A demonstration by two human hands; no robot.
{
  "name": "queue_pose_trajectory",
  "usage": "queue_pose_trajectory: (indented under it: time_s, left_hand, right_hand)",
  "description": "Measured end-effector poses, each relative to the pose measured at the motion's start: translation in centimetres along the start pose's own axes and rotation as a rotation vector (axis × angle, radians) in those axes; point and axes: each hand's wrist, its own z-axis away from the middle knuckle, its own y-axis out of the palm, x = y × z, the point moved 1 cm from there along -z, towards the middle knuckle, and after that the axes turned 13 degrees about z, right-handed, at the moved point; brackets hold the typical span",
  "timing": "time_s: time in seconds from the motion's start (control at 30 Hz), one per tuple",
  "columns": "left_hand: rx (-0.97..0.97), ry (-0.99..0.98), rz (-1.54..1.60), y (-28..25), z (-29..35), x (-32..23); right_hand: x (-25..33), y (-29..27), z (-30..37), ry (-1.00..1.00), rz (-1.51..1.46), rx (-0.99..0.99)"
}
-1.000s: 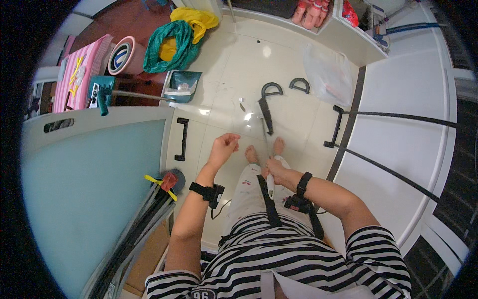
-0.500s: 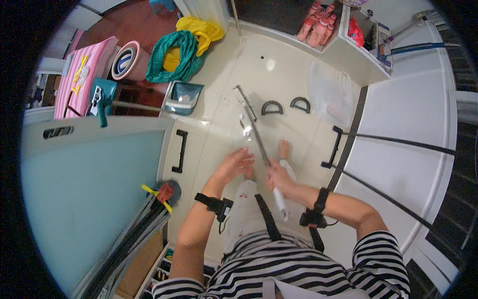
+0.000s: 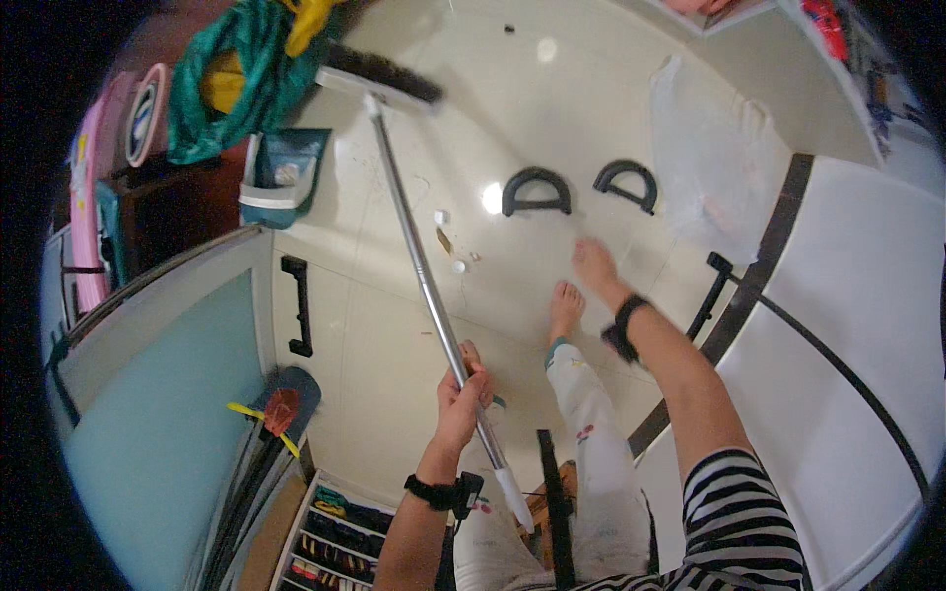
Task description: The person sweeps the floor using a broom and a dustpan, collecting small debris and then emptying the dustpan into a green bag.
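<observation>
My left hand is wrapped round the silver handle of a long broom. The broom's head, with dark bristles, rests at the upper left, near the green bag. My right hand reaches forward over the floor, short of two black D-shaped handles; its fingers are smeared by motion. Small litter lies right of the broom handle: a white scrap, a brownish strip and a round white bit. A teal dustpan with something pale in it stands to the left.
A green bag sits at the upper left. A clear plastic bag lies at the right, by a white cabinet side. Black bar handles stand on the floor. A frosted door and a shoe rack are at the left.
The broom has gone from my right hand to my left, its head now farther forward and left. My right hand has moved out ahead. The view has shifted forward and down.
</observation>
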Motion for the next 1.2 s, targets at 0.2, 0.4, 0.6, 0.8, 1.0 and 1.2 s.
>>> queue_pose_trajectory:
  time_s: [0.2, 0.4, 0.6, 0.8, 1.0, 1.2]
  left_hand:
    - [-0.116, 0.091, -0.124, -1.2, -3.6, 1.9]
    - [-0.047, 0.093, -0.063, -0.4, -5.8, 3.5]
    - [-0.047, 0.013, -0.038, 1.3, -6.5, 5.1]
    - [-0.050, 0.001, -0.091, 2.2, -7.2, 5.2]
    - [0.004, 0.000, -0.074, 2.4, -7.6, 5.7]
    - [0.027, 0.002, -0.113, 2.1, -7.2, 5.7]
  right_hand:
    - [1.6, 5.1, -14.7, -0.073, 0.043, -0.204]
    - [0.3, 6.5, -15.6, -0.095, 0.022, -0.312]
    - [-12.1, 3.4, -10.3, 0.319, -0.278, -0.692]
    - [-20.7, 1.1, -12.9, 0.355, -0.463, -0.459]
    - [-19.9, 0.1, -17.2, 0.483, 0.058, -0.149]
    - [-18.2, 0.9, -14.4, 0.515, 0.040, -0.159]
